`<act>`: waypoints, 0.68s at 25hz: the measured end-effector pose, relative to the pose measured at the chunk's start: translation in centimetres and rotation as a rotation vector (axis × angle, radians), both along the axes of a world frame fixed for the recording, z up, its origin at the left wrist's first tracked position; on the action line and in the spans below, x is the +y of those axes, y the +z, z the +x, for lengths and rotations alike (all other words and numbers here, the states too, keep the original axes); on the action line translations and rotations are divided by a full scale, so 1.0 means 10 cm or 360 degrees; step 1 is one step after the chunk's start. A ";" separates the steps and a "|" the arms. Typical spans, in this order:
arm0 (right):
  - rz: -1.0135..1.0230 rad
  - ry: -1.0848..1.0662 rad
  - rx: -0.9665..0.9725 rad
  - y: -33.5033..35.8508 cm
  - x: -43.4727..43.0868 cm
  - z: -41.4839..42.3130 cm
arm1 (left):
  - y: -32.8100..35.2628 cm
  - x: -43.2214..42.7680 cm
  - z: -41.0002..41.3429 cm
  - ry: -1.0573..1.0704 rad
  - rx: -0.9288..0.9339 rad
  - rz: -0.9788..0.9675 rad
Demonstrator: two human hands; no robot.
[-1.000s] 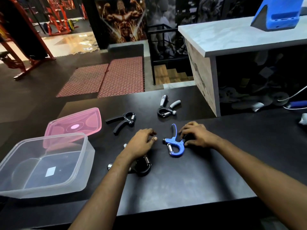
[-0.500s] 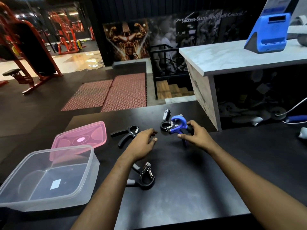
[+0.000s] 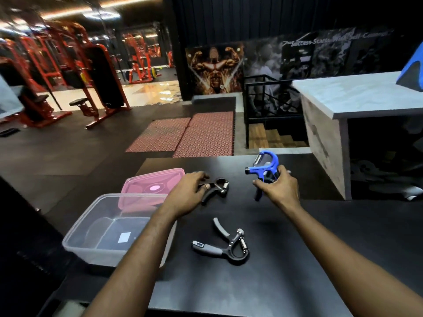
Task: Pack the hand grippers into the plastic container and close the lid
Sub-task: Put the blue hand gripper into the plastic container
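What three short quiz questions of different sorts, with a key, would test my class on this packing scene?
1. True or false: the box already holds a hand gripper.
2. Which hand holds the blue gripper? A) left hand B) right hand C) neither
3. Fill in: the pink lid lies ____ the box, on the table.

Key:
1. False. It is empty.
2. B. The right hand holds it lifted, while the left hand closes on the black gripper; the grey gripper lies untouched.
3. Behind.
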State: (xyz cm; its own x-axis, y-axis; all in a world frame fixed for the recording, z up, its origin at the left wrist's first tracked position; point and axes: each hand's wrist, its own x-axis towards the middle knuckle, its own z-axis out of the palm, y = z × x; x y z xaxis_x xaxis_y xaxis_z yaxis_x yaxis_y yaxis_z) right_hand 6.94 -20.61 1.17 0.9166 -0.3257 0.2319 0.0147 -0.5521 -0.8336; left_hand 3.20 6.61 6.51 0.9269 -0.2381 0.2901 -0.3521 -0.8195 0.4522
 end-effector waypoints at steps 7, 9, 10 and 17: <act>-0.0001 0.0379 -0.0112 0.36 1.50 -0.09 | 0.07 1.42 -0.50 0.0328 -0.0051 -0.0003; 0.0010 0.0394 -0.0112 0.41 1.90 -0.19 | 0.06 1.84 -0.62 0.0394 -0.0059 0.0030; -0.0002 0.0395 -0.0101 0.42 2.11 -0.26 | 0.07 2.07 -0.67 0.0416 -0.0050 0.0047; -0.0270 0.0329 -0.0069 0.36 3.25 -0.62 | -0.07 3.21 -0.66 0.0382 0.0058 0.0083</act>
State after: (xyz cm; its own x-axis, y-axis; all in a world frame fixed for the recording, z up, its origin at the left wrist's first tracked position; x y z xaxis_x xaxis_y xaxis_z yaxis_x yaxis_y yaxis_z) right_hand 0.71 11.86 4.80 0.9477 -0.0857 0.3074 0.1752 -0.6655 -0.7256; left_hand -3.39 38.74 5.78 0.9684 -0.0238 0.2483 -0.1289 -0.9001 0.4162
